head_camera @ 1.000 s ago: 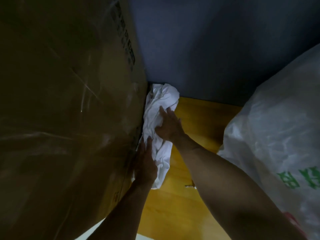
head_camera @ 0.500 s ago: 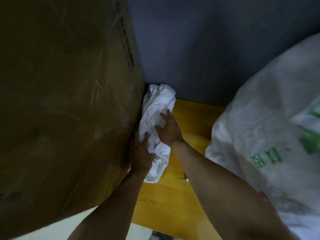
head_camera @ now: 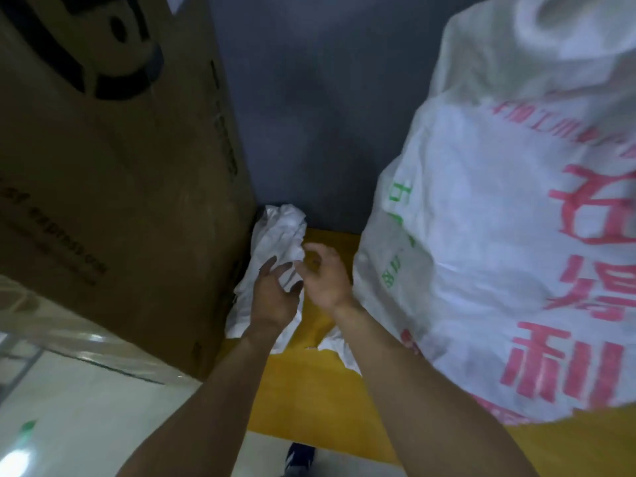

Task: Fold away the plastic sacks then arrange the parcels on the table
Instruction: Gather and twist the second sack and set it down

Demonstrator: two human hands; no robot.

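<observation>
Sack [head_camera: 280, 232] stowed center frame, folding looks done. Left hand [head_camera: 273, 297], right hand [head_camera: 325, 280] loose-open, empty. Next: probably 2-hand box [head_camera: 120, 184] lift.

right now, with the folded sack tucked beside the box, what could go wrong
1. The folded white sack is only bunched against the cardboard box. Neither the left hand nor the right hand grips it, so it may spring open.
2. The large printed sack bulges close beside the right arm on the yellow table. Drawing back could nudge it over.
</observation>
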